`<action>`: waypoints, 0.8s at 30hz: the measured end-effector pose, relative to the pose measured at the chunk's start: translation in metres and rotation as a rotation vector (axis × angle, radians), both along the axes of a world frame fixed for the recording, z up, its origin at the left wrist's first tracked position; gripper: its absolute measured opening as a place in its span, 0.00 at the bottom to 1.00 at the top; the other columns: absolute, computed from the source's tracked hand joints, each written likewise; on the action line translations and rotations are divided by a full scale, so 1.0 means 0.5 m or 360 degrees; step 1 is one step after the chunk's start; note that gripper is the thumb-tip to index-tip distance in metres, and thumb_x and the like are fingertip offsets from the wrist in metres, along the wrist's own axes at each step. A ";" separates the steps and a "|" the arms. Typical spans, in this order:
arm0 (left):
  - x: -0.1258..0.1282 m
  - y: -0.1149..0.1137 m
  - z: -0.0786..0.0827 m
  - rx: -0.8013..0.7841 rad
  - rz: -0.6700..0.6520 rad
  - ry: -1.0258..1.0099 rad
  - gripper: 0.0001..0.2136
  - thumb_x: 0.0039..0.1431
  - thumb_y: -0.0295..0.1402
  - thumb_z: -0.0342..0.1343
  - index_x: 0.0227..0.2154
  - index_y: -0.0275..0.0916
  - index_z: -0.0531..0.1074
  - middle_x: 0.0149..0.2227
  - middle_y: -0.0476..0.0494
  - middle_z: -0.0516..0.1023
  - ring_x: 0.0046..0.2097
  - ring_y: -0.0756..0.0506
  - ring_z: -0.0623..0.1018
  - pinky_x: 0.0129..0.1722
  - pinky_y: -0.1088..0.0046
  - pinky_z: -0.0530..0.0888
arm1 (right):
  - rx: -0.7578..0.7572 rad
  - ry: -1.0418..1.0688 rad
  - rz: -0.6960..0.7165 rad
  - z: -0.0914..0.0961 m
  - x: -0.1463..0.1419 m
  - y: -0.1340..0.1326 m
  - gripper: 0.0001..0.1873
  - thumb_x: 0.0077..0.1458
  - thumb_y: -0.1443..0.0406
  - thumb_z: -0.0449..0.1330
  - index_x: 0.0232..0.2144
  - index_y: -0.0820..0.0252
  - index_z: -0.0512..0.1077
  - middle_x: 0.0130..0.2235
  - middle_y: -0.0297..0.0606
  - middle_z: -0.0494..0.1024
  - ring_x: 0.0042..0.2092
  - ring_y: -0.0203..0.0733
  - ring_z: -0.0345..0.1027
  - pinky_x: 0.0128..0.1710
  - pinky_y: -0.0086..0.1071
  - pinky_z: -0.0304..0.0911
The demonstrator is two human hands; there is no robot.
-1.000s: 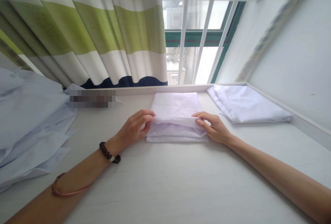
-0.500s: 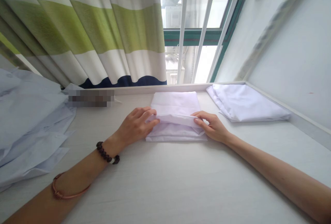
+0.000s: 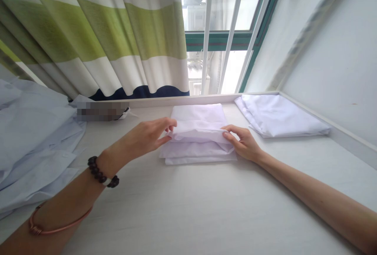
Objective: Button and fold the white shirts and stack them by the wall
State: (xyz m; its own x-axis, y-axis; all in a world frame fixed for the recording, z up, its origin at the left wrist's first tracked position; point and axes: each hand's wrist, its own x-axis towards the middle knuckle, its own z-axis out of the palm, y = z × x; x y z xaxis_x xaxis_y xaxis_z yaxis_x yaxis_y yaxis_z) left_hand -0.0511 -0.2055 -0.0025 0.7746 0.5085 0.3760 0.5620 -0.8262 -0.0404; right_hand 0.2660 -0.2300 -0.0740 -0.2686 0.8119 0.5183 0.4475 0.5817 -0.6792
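A folded white garment (image 3: pixel 197 114) lies in front of me, with a raised fold running across its middle. My left hand (image 3: pixel 147 135) is at the left end of that fold, its thumb below and its bent fingers above, loosely around the cloth edge. My right hand (image 3: pixel 243 143) pinches the fold's right end between thumb and fingers. Under the fold, the lower layers stick out toward me, and one corner juts to the left. The fingertips of both hands are partly hidden by cloth.
A heap of loose white garments (image 3: pixel 32 129) fills the left side. Beside it lies a blurred-out object (image 3: pixel 103 111). Another folded white garment (image 3: pixel 282 115) rests at the back right by the wall. Behind the white surface (image 3: pixel 188 208) are a raised edge, a curtain (image 3: pixel 132 31) and window bars (image 3: pixel 229 43).
My left hand has shifted left, and the fold's left end and a lower layer now reach further left. My right hand keeps its pinch in nearly the same place.
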 end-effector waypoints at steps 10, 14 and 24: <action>-0.022 -0.006 -0.003 -0.0454 -0.0019 0.0216 0.07 0.56 0.24 0.49 0.28 0.39 0.71 0.33 0.48 0.74 0.34 0.49 0.73 0.36 0.76 0.68 | 0.0217 -0.0210 0.0487 0.007 0.008 -0.004 0.15 0.60 0.62 0.51 0.23 0.58 0.69 0.42 0.42 0.76 0.44 0.45 0.68 0.45 0.39 0.61; -0.016 -0.013 -0.009 -0.0433 0.0032 0.0186 0.06 0.52 0.24 0.51 0.33 0.38 0.69 0.35 0.46 0.73 0.35 0.48 0.72 0.37 0.73 0.69 | 0.0275 -0.0276 0.0417 0.007 0.004 -0.005 0.15 0.60 0.63 0.51 0.23 0.58 0.69 0.40 0.41 0.77 0.42 0.43 0.68 0.44 0.39 0.62; 0.016 -0.011 -0.038 -0.0278 -0.0256 0.0215 0.07 0.56 0.21 0.52 0.30 0.39 0.72 0.32 0.48 0.75 0.36 0.49 0.72 0.39 0.75 0.67 | 0.0491 -0.0599 0.0577 0.004 -0.005 -0.004 0.12 0.54 0.68 0.57 0.42 0.57 0.74 0.49 0.42 0.76 0.50 0.45 0.66 0.49 0.42 0.63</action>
State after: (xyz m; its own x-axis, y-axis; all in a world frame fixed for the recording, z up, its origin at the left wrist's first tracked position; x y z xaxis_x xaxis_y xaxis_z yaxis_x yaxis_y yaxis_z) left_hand -0.0430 -0.2109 -0.0216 0.8880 0.4228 0.1808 0.4220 -0.9055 0.0450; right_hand 0.2637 -0.2321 -0.0719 -0.7105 0.4619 0.5308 0.3611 0.8868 -0.2884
